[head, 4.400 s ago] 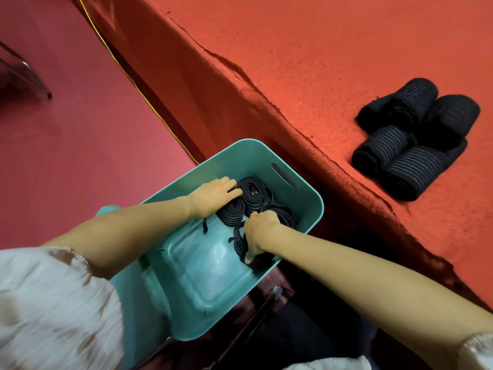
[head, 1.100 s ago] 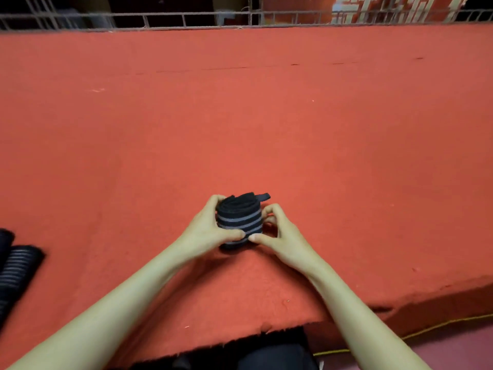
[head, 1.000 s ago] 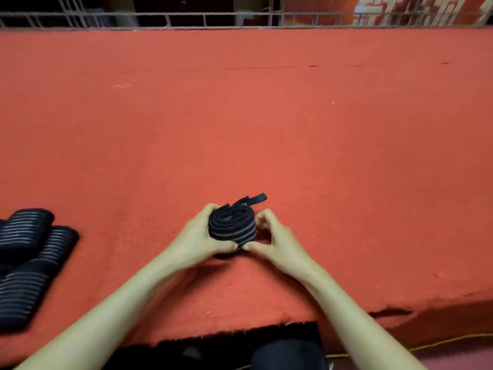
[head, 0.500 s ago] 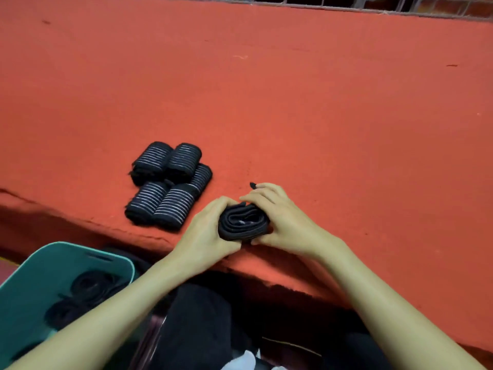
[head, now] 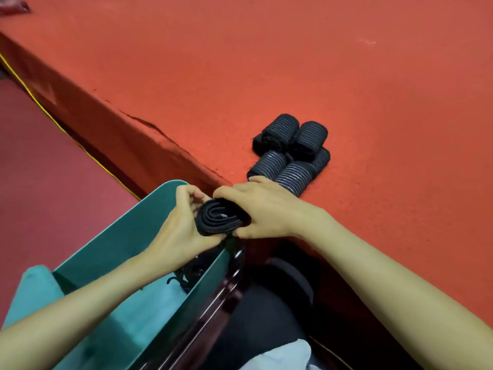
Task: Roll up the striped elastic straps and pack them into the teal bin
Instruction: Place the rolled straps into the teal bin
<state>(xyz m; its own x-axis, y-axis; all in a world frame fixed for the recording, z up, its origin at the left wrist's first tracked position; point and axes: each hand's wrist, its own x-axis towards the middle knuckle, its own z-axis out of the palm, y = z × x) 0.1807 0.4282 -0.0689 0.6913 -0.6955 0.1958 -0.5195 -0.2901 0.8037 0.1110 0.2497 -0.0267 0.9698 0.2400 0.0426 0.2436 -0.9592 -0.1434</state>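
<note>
A rolled black strap [head: 221,219] is held between both hands, just above the right rim of the teal bin [head: 128,236]. My left hand [head: 181,225] grips its left side with curled fingers. My right hand [head: 262,209] grips its right side, fingers over the top. Dark rolled straps [head: 190,271] lie inside the bin, partly hidden by my left arm. Several striped strap rolls [head: 289,153] lie in a cluster on the red felt table [head: 346,76], just beyond my right hand.
The table's front edge [head: 149,145] runs diagonally from upper left down past the bin. A dark red floor [head: 40,161] with a yellow cord [head: 80,145] lies to the left. A dark glossy chair frame [head: 221,295] stands beside the bin's right wall.
Both hands have carried the rolled strap off the table, left and down, to above the bin's rim. The view has swung left, so the bin now fills the lower left.
</note>
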